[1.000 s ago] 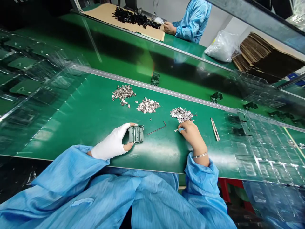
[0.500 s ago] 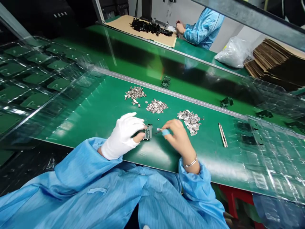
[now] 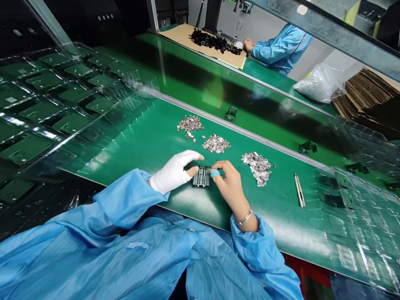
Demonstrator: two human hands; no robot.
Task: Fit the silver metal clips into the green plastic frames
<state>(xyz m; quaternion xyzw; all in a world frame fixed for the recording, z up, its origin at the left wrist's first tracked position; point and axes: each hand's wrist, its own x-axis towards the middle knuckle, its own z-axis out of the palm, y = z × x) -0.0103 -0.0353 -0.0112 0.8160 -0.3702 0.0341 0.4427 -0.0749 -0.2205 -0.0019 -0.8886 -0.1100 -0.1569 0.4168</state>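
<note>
A small dark plastic frame [image 3: 201, 176] lies flat on the near half of a green worktable [image 3: 150, 141], directly in front of a worker in a blue smock, held between both hands. The left hand [image 3: 173, 171], in a white glove with bare fingertips, is clamped on the frame's left edge, forefinger over the top and thumb against the side. The right hand [image 3: 229, 183], bare except for a blue finger cot [image 3: 215, 173], has thumb and forefinger pinched together at the frame's upper right corner; whether a small piece sits between them cannot be told. A bracelet [image 3: 245, 217] circles that wrist. Just beyond the hands lie three heaps of small metal pieces [image 3: 216, 143], and a slim light-coloured tool [image 3: 299, 190] rests well to the right. Clear blister trays [image 3: 46, 104] flank the table. On the belt behind sits a dark part [image 3: 231, 113]. Farther back, a co-worker's hand [image 3: 249, 44] works at black parts [image 3: 215, 41] spread over cardboard, near a plastic bag [image 3: 321, 82].
</note>
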